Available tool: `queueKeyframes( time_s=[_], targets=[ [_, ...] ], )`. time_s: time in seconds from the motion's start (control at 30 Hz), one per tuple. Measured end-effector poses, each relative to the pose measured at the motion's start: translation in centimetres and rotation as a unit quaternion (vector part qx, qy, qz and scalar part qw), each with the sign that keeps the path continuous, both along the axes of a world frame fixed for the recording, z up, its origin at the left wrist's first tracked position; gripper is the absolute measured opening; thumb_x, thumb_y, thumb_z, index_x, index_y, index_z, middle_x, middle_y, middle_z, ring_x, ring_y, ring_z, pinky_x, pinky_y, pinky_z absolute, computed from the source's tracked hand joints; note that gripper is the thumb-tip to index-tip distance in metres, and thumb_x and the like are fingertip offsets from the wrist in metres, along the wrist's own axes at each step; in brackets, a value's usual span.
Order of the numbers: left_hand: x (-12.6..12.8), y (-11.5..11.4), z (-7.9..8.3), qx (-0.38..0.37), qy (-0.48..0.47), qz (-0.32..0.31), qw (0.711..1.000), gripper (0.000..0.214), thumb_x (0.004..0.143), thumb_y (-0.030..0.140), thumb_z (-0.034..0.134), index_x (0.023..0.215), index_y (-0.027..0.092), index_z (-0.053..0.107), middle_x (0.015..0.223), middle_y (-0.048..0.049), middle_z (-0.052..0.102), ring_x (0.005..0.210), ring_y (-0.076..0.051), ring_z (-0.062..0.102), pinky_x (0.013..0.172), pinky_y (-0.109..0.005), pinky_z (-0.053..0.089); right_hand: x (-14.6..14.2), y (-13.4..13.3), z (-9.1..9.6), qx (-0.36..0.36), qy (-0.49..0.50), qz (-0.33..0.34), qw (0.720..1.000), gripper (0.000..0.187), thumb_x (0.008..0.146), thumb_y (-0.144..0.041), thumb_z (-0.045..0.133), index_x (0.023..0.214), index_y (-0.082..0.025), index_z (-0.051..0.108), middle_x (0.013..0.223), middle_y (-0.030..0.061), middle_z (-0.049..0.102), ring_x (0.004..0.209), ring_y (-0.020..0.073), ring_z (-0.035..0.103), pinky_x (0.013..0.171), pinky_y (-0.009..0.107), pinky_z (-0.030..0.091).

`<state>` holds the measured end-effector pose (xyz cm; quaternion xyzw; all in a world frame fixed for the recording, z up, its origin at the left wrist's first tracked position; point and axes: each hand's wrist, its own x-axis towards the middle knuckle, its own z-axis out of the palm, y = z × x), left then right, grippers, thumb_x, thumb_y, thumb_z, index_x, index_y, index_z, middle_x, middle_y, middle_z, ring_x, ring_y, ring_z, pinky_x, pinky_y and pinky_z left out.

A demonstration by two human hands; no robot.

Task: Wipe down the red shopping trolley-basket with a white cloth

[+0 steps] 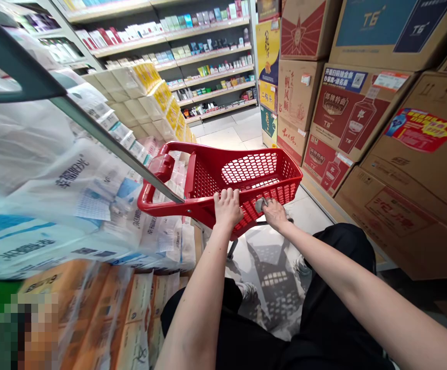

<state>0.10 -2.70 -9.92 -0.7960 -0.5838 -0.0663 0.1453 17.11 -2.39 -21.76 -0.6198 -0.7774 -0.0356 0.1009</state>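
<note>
A red plastic shopping trolley basket (204, 207) with mesh sides stands in the aisle in front of my knees, and nothing shows inside it. My left hand (228, 206) is closed over its near rim, fingers hooked over the top edge. Against the outside of the near mesh wall, my right hand (276, 213) is closed on a small grey cloth (261, 204), only part of which shows. From the basket's left end a long grey handle bar (117, 151) slants toward the upper left, ending in a dark grip (26, 96).
Plastic-wrapped tissue packs (73, 174) are piled close on the left, with orange packs (88, 303) nearer me. Stacked cardboard cartons (342, 113) wall the right side. Shelves of small boxed goods (208, 67) stand at the far end beyond the tiled floor (229, 128).
</note>
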Motion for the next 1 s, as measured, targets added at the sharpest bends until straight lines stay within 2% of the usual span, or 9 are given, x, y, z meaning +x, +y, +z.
queueKeyframes(
  time_s=[0.1, 0.23, 0.4, 0.57, 0.67, 0.77, 0.87, 0.93, 1.0],
  targets=[
    [0.0, 0.0, 0.1, -0.002, -0.001, -0.002, 1.0, 0.046, 0.075, 0.023, 0.051, 0.121, 0.018, 0.048, 0.11, -0.0131, 0.054, 0.109, -0.031, 0.045, 0.1, -0.048, 0.024, -0.1, 0.2, 0.2, -0.007, -0.005, 0.001, 1.0, 0.034, 0.089, -0.012, 0.036, 0.111, -0.014, 0.061, 0.111, 0.017, 0.055, 0.1, 0.0257, 0.045, 0.077, 0.035, 0.038],
    [0.0, -0.1, 0.1, -0.007, 0.0, 0.001, 1.0, 0.048, 0.075, 0.023, 0.051, 0.123, 0.019, 0.047, 0.112, -0.0129, 0.054, 0.111, -0.031, 0.044, 0.101, -0.048, 0.023, 1.6, -0.7, -0.3, 0.017, -0.006, 0.029, 0.999, 0.032, 0.091, -0.014, 0.034, 0.103, -0.013, 0.064, 0.108, 0.0165, 0.056, 0.101, 0.0255, 0.043, 0.081, 0.035, 0.037],
    [-0.1, 0.0, -0.2, -0.001, -0.001, -0.001, 1.0, 0.046, 0.076, 0.025, 0.051, 0.121, 0.019, 0.048, 0.11, -0.013, 0.055, 0.109, -0.031, 0.045, 0.1, -0.048, 0.024, 3.2, -1.2, -1.0, 0.045, 0.012, -0.028, 0.999, 0.033, 0.093, -0.019, 0.033, 0.113, -0.012, 0.059, 0.109, 0.0155, 0.056, 0.101, 0.0249, 0.043, 0.082, 0.034, 0.037],
    [-0.2, 0.3, -0.2, 0.0, -0.018, -0.008, 1.0, 0.049, 0.075, 0.024, 0.051, 0.124, 0.018, 0.048, 0.112, -0.0135, 0.055, 0.11, -0.031, 0.045, 0.102, -0.048, 0.024, 2.3, 0.2, -0.3, 0.006, 0.001, -0.051, 0.999, 0.037, 0.09, -0.015, 0.035, 0.121, -0.013, 0.056, 0.113, 0.0168, 0.055, 0.098, 0.0243, 0.046, 0.078, 0.033, 0.038],
    [-0.6, -0.4, 0.3, -0.01, -0.037, -0.034, 0.999, 0.058, 0.075, 0.024, 0.051, 0.132, 0.017, 0.042, 0.121, -0.0134, 0.052, 0.117, -0.03, 0.042, 0.107, -0.047, 0.02, 2.1, 0.5, 0.4, -0.012, -0.001, -0.051, 0.999, 0.036, 0.089, -0.016, 0.038, 0.118, -0.012, 0.058, 0.111, 0.0183, 0.056, 0.1, 0.0254, 0.046, 0.077, 0.032, 0.039],
    [-1.8, -2.9, 1.0, -0.012, -0.057, -0.081, 0.995, 0.066, 0.073, 0.022, 0.052, 0.137, 0.018, 0.037, 0.132, -0.0114, 0.046, 0.127, -0.027, 0.035, 0.112, -0.045, 0.014, 2.7, 0.1, 0.6, -0.016, -0.017, -0.029, 0.999, 0.032, 0.087, -0.016, 0.041, 0.113, -0.014, 0.061, 0.107, 0.0173, 0.058, 0.101, 0.0253, 0.047, 0.076, 0.031, 0.039],
    [-4.3, -7.1, 2.0, -0.014, -0.077, -0.087, 0.993, 0.059, 0.075, 0.02, 0.05, 0.134, 0.02, 0.041, 0.132, -0.009, 0.047, 0.127, -0.025, 0.037, 0.113, -0.043, 0.016, 3.0, -0.5, 0.3, 0.0, -0.024, -0.025, 0.999, 0.026, 0.087, -0.021, 0.045, 0.103, -0.013, 0.064, 0.103, 0.0166, 0.058, 0.1, 0.0247, 0.049, 0.072, 0.029, 0.039],
    [-7.0, -10.4, 3.1, -0.004, -0.093, -0.046, 0.995, 0.051, 0.08, 0.019, 0.046, 0.131, 0.021, 0.043, 0.129, -0.0078, 0.051, 0.122, -0.022, 0.043, 0.11, -0.041, 0.023, 3.0, -0.9, 0.2, 0.033, -0.013, -0.022, 0.999, 0.025, 0.087, -0.027, 0.045, 0.096, -0.014, 0.065, 0.099, 0.0145, 0.058, 0.1, 0.0244, 0.049, 0.071, 0.028, 0.039],
    [-10.8, -13.9, 4.5, 0.023, -0.112, 0.031, 0.993, 0.044, 0.082, 0.017, 0.042, 0.125, 0.021, 0.045, 0.124, -0.0074, 0.055, 0.117, -0.022, 0.047, 0.105, -0.04, 0.029, 2.9, -1.3, 0.0, 0.065, -0.003, -0.016, 0.998, 0.024, 0.087, -0.031, 0.046, 0.095, -0.016, 0.064, 0.099, 0.0125, 0.058, 0.097, 0.0235, 0.05, 0.069, 0.028, 0.038]
  ],
)
